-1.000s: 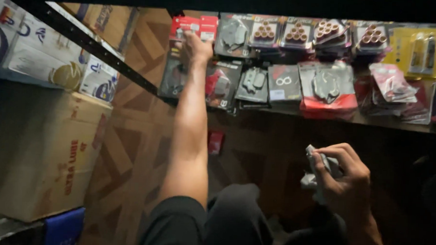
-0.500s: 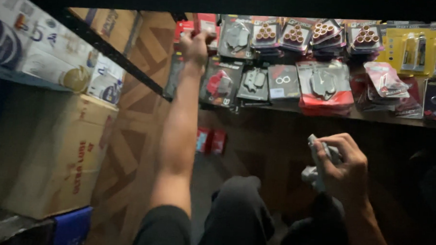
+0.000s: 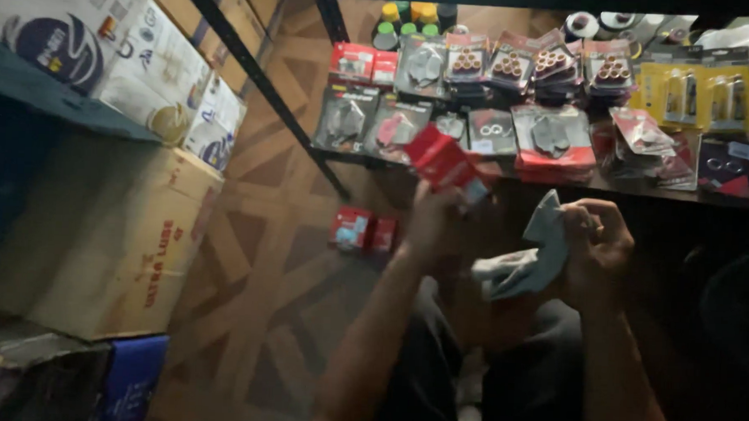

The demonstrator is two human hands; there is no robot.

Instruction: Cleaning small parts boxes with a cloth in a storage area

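Red packet: flat carded pack (image 3: 447, 161), tilted, gripped at its lower end by the left hand, just in front of the shelf's near edge.
Left hand: (image 3: 431, 217) fingers curled closed around the red packet; blurred, so the single fingers cannot be told apart.
Right hand: (image 3: 597, 247) clenched on a grey cloth, to the right of the red packet and level with the left hand.
Grey cloth: (image 3: 526, 261) crumpled, one corner standing above the right hand's fingers, the rest drooping toward the left hand without touching it.
Shelf: dark metal shelf (image 3: 558, 182) behind both hands, covered in rows of blister packs (image 3: 551, 138); its front edge runs just behind the red packet.
Yellow packs: (image 3: 698, 97) far right end of the shelf.
Small red boxes: pair (image 3: 361, 229) on the wooden floor, below the shelf and left of the left hand.
Cardboard carton: (image 3: 99, 242) far left of the shelf, on the floor.
Open room: bare wooden floor (image 3: 257, 256) lies between the carton and the left forearm; the shelf surface is crowded.
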